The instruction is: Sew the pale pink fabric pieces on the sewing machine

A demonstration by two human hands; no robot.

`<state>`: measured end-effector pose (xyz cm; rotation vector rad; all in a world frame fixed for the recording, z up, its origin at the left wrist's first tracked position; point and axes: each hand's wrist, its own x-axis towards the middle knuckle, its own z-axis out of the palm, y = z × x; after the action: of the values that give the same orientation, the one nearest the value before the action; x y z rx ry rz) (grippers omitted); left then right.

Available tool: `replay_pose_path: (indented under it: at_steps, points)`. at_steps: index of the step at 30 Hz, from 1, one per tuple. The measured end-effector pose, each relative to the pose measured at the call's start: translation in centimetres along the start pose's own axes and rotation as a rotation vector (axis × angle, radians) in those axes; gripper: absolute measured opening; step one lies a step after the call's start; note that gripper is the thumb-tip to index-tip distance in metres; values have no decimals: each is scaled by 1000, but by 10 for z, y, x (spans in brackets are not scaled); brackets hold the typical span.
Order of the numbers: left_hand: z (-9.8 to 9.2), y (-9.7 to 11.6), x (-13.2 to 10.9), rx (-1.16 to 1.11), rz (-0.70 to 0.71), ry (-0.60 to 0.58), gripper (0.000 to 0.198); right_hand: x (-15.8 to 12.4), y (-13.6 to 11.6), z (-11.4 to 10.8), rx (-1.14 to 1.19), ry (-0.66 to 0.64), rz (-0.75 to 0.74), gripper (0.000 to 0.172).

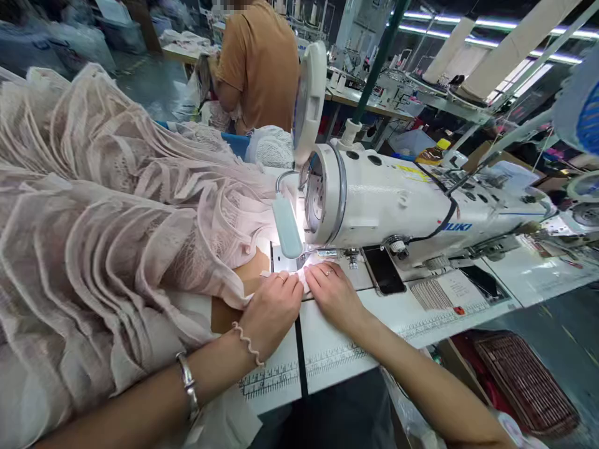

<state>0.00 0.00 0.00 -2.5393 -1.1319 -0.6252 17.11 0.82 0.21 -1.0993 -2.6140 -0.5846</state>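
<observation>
A big heap of pale pink lace fabric point(107, 206) lies over the left of the white sewing table point(341, 349). My left hand point(274, 308) rests on the fabric's edge with fingers curled, pressing it down beside the needle. My right hand point(332, 293) lies flat right beside it, fingertips on the small bit of fabric under the presser foot point(306, 265). A white Juki sewing machine point(397, 202) stands just behind both hands, its lamp point(286, 224) lighting the needle area brightly.
A dark phone point(384, 269) lies on the machine bed right of the needle. Printed rulers run along the table front. A person in an orange shirt point(259, 62) stands at the back. A brown woven basket point(524, 383) sits on the floor, lower right.
</observation>
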Motion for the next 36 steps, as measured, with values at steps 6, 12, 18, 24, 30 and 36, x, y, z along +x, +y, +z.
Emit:
replay_pose_path:
  at_steps: [6, 12, 18, 24, 30, 36]
  points:
    - [8, 9, 1, 88, 162, -1, 38, -1, 21, 5, 167, -211, 92, 39]
    - [7, 11, 3, 71, 105, -61, 41, -2, 34, 5, 307, -360, 204, 51]
    - [10, 8, 4, 45, 100, -35, 40, -6, 33, 11, 404, -344, 260, 60]
    - [12, 4, 4, 61, 108, 3, 40, 2, 29, 6, 391, -378, 314, 58]
    - [16, 2, 4, 71, 116, 0, 41, 10, 26, -3, 366, -476, 361, 58]
    - [20, -1, 3, 72, 110, 9, 41, 13, 25, -7, 377, -537, 377, 54]
